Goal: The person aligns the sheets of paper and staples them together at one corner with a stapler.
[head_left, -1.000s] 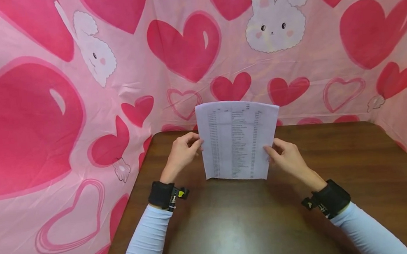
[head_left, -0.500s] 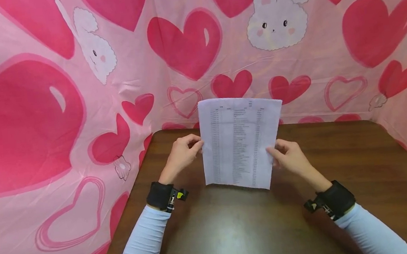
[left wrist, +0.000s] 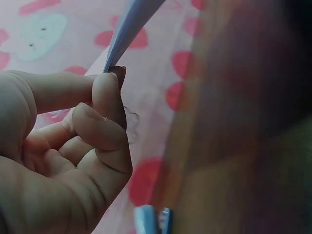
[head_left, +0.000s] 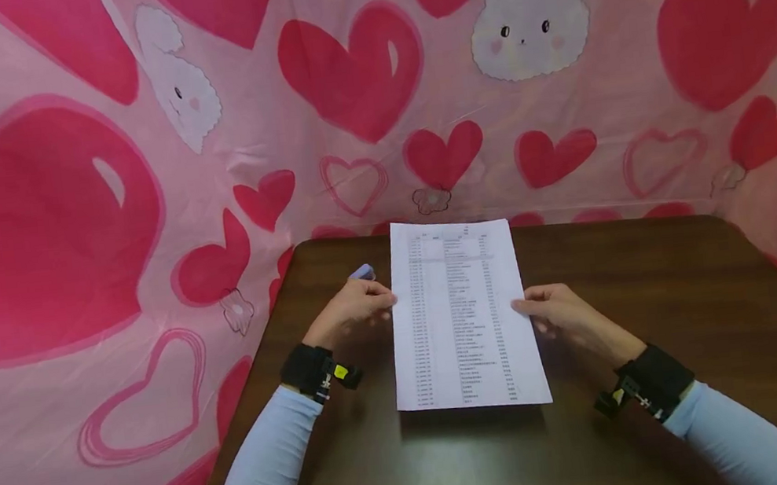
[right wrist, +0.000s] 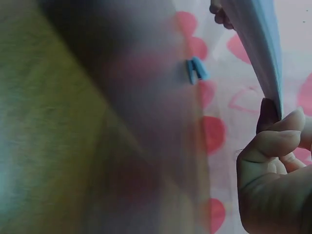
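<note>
A white printed paper [head_left: 464, 321] with columns of small text is held above the table, tilted toward me. My left hand [head_left: 356, 309] pinches its left edge between thumb and fingers, as the left wrist view shows at the paper's edge [left wrist: 129, 31]. At the opposite side my right hand [head_left: 570, 318] pinches the right edge; its thumb lies on the front. Whether it is one sheet or a thin stack cannot be told for certain. Behind my left hand lies a small light-blue stapler-like object [head_left: 362, 273], partly hidden in the head view and also visible in the right wrist view [right wrist: 196, 69].
The brown wooden table [head_left: 648, 278] spreads under both arms. Pink cloth [head_left: 357, 80] with hearts and rabbits hangs along its back and left side. Each wrist wears a black band with a small camera.
The paper has been lowered and tilted back, its bottom edge coming nearer to me. Both hands have moved slightly down with it. The light-blue object has come into sight behind the left hand.
</note>
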The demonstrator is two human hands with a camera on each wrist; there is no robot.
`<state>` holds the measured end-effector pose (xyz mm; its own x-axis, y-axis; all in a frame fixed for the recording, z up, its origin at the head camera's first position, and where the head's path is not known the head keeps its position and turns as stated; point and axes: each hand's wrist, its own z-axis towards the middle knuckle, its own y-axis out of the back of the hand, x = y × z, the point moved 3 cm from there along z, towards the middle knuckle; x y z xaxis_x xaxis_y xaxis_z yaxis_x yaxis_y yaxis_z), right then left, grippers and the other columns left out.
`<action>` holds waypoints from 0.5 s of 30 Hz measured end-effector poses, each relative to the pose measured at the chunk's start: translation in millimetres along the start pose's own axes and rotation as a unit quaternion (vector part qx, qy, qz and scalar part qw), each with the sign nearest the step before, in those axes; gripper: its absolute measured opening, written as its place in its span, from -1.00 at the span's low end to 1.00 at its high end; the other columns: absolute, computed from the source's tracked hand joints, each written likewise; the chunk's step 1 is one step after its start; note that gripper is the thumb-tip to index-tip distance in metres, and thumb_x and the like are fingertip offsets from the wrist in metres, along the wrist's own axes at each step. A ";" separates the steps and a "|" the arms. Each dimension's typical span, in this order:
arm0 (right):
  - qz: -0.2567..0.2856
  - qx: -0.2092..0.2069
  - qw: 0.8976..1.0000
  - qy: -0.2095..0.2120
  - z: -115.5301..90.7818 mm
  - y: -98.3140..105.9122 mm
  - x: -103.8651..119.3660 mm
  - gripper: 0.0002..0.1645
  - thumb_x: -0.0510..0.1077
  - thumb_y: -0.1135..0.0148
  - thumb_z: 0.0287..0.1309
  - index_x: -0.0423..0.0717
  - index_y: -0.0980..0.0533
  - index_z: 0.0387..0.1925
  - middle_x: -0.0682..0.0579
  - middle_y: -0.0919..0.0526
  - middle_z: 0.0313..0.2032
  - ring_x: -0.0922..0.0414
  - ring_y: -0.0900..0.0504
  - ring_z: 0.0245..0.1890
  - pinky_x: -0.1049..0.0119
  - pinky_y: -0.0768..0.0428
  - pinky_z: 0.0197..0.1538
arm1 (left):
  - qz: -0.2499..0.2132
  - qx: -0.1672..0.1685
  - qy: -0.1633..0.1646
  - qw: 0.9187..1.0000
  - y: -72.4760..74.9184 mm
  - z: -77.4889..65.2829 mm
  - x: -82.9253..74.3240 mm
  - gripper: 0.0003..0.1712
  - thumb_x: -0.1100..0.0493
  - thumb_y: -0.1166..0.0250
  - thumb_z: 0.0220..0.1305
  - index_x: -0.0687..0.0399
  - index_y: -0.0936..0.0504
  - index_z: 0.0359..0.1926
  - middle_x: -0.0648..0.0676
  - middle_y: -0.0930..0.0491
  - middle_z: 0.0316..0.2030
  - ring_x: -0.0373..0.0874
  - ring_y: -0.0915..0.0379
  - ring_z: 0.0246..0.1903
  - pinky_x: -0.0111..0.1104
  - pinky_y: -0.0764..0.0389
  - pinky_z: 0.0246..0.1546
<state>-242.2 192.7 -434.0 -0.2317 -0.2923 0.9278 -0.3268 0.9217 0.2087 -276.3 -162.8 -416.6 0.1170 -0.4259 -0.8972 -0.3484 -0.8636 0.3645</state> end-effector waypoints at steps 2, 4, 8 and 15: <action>-0.014 0.000 1.000 -0.013 0.8 -1.2 -6.0 -0.55 0.05 -0.34 0.18 -0.22 -0.55 -0.07 0.06 -0.66 -0.49 0.22 -0.37 -0.70 0.39 -0.32 -0.61 | 0.001 0.008 0.007 1.000 -3.8 2.0 8.4 -0.82 0.14 -0.32 0.28 0.16 -0.74 -0.22 0.10 -0.63 -0.46 -0.11 -0.48 -0.56 -0.39 -0.48 -0.56; -0.036 0.005 0.999 -0.021 1.2 -2.9 -12.6 -0.56 0.04 -0.34 0.19 -0.23 -0.57 -0.09 0.04 -0.64 -0.52 0.20 -0.38 -0.70 0.38 -0.34 -0.61 | 0.002 0.018 0.017 1.000 -8.2 3.0 16.5 -0.83 0.15 -0.31 0.28 0.14 -0.74 -0.24 0.10 -0.63 -0.49 -0.11 -0.45 -0.57 -0.39 -0.46 -0.57; -0.076 0.015 0.997 -0.030 0.9 -5.4 -23.9 -0.60 0.03 -0.34 0.19 -0.23 -0.59 -0.15 0.03 -0.61 -0.57 0.18 -0.40 -0.70 0.37 -0.38 -0.60 | -0.001 0.028 0.040 0.999 -17.7 1.9 28.7 -0.85 0.16 -0.31 0.27 0.15 -0.73 -0.25 0.08 -0.59 -0.51 -0.11 -0.42 -0.57 -0.39 -0.42 -0.57; -0.096 0.025 0.994 -0.037 -3.3 -4.9 -34.3 -0.60 0.04 -0.32 0.21 -0.23 -0.61 -0.15 0.00 -0.65 -0.50 0.16 -0.45 -0.68 0.39 -0.41 -0.58 | -0.004 0.021 0.072 0.997 -32.6 -1.0 39.7 -0.85 0.16 -0.32 0.25 0.13 -0.71 -0.22 0.03 -0.56 -0.55 -0.14 -0.39 -0.59 -0.41 -0.37 -0.61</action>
<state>-229.6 199.1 -465.8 -0.2264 -0.4812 0.8469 -0.4154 0.8341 0.3629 -259.4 -151.9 -463.9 0.2510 -0.4566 -0.8535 -0.3850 -0.8561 0.3448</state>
